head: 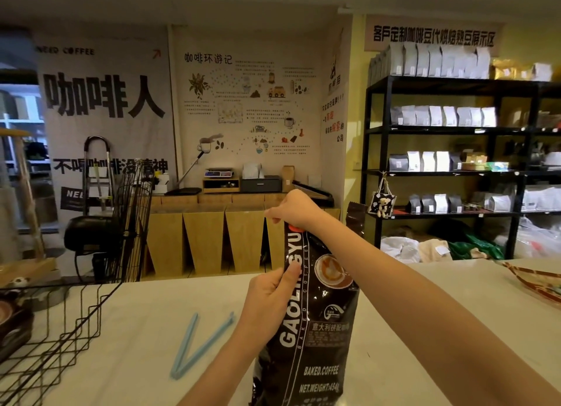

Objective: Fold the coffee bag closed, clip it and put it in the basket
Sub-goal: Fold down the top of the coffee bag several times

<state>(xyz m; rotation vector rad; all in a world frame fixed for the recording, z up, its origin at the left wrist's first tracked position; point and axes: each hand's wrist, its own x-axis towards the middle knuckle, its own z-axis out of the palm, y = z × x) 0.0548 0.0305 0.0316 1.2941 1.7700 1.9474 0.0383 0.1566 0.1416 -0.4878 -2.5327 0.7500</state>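
Note:
A tall black coffee bag [321, 323] with white lettering stands upright on the pale counter. My left hand [270, 302] grips its left edge about halfway up, thumb on the front. My right hand [299, 210] pinches the bag's top, which is pressed flat under my fingers. A light blue sealing clip [198, 345] lies open in a V on the counter, left of the bag. The black wire basket [69, 320] sits at the left edge of the counter, with a dark package inside it.
A patterned tray [537, 281] lies at the counter's right edge. Beyond the counter stand a black fan [133, 223], wooden cabinets [206, 238] and black shelves [449, 150] of coffee bags. Another dark bag [355, 216] stands behind my right wrist.

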